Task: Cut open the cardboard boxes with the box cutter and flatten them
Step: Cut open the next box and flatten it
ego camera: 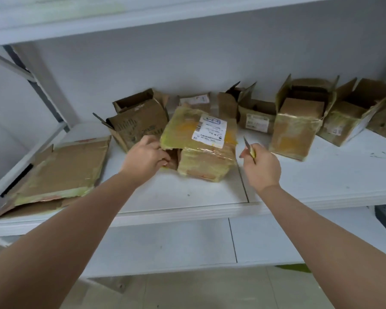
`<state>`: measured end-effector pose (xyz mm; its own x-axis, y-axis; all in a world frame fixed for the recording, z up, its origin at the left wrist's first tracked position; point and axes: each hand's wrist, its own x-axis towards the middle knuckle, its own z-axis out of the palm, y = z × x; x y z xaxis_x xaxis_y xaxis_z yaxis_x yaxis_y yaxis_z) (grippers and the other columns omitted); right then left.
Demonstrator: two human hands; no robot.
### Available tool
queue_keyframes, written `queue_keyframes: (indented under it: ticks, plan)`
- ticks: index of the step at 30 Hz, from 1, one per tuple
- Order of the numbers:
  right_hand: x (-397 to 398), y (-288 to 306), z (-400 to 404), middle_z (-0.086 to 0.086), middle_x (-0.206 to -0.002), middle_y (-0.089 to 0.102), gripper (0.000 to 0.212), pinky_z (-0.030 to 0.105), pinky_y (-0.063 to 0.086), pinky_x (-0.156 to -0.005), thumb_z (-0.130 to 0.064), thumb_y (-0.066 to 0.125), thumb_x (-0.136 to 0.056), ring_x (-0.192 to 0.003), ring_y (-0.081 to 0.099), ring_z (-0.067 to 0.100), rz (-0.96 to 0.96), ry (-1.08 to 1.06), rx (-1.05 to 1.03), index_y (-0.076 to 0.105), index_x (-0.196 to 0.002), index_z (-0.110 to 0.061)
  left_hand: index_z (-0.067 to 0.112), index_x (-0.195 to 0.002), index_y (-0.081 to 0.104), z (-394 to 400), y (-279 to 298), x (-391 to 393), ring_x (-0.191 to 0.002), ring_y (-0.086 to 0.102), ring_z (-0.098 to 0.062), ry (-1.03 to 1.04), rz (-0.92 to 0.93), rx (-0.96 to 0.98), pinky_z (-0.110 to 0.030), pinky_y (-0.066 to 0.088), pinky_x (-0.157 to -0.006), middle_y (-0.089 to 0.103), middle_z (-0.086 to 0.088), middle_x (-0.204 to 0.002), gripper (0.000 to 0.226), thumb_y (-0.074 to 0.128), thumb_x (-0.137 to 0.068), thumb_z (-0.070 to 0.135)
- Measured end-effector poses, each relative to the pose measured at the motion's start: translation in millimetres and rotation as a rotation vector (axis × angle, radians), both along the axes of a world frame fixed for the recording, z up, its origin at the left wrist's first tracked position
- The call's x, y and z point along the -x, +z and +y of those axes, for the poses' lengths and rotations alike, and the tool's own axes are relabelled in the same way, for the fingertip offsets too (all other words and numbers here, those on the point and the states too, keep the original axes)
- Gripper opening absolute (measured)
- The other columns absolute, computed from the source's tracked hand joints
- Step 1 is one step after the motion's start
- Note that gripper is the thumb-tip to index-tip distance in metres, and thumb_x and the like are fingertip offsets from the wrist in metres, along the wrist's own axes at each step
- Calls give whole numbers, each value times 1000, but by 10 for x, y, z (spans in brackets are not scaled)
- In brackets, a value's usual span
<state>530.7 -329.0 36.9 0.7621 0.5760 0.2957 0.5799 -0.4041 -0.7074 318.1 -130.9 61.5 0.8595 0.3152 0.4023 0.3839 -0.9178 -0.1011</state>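
Our left hand [146, 156] grips the open left end of the taped box [200, 143], fingers curled into its torn flap. Our right hand [262, 167] is clenched around the box cutter [249, 148], blade pointing up, just right of that box and apart from it. The box sits mid-shelf [210, 197]; a flattened box [60, 172] lies left, opened boxes [299, 121] stand behind and to the right.
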Motion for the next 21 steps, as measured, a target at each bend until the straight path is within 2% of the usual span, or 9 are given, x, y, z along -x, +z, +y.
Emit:
queue_keyframes:
  ticks: [2, 5, 9, 11, 14, 17, 19, 21]
  plan:
    - [69, -31, 99, 11, -86, 64, 17, 36, 46, -67, -21, 47, -93, -82, 58, 34, 17, 6, 28, 62, -95, -12, 11, -90, 77, 48, 37, 146, -106, 55, -41, 101, -24, 49, -43, 51, -75, 71, -10, -97, 12, 69, -82, 7]
    - [138, -67, 192, 8, -90, 65, 16, 35, 47, -68, -22, 48, -94, -84, 58, 33, 32, 2, 67, 61, -99, -14, 9, -92, 76, 91, 94, 229, -100, 55, -40, 191, -72, 27, -42, 50, -70, 71, -11, -98, 18, 64, -83, -1]
    - [111, -96, 195, 4, -88, 63, 12, 33, 45, -68, -26, 50, -93, -83, 58, 31, 69, -37, 107, 56, -98, -17, 10, -103, 71, 185, 153, 164, -116, 44, -37, 508, 1, 115, -43, 46, -83, 63, -11, -111, 29, 50, -87, 0]
    - [63, -111, 152, 1, -87, 62, 13, 32, 45, -69, -27, 51, -93, -84, 59, 29, 92, -60, 122, 56, -101, -18, 9, -108, 66, 212, 190, 108, -120, 41, -38, 631, 7, 180, -45, 46, -85, 60, -17, -108, 30, 47, -87, 1]
    - [-7, -131, 68, -1, -90, 63, 17, 32, 45, -70, -29, 52, -91, -86, 60, 28, 121, -75, 139, 54, -105, -20, 6, -110, 65, 193, 291, -59, -119, 42, -38, 668, -68, 209, -47, 49, -83, 59, -21, -107, 30, 46, -87, 2]
    - [-74, -134, -14, -2, -93, 63, 23, 29, 41, -70, -32, 54, -91, -89, 59, 27, 133, -83, 161, 53, -112, -20, 3, -114, 60, 175, 445, -253, -117, 45, -39, 702, -100, 275, -50, 50, -83, 56, -21, -117, 31, 45, -87, 2]
    - [-118, -131, -57, -3, -89, 60, 25, 29, 39, -71, -33, 54, -91, -90, 59, 27, 141, -87, 162, 52, -112, -20, 0, -122, 54, 186, 509, -353, -122, 42, -40, 738, -70, 314, -52, 49, -88, 47, -20, -133, 35, 46, -88, 3]
    - [-153, -132, -82, -4, -87, 58, 25, 29, 40, -70, -34, 54, -91, -89, 60, 26, 141, -77, 165, 52, -112, -20, -2, -136, 41, 188, 522, -430, -130, 32, -42, 755, -67, 325, -54, 45, -93, 25, -19, -151, 49, 47, -88, 3]
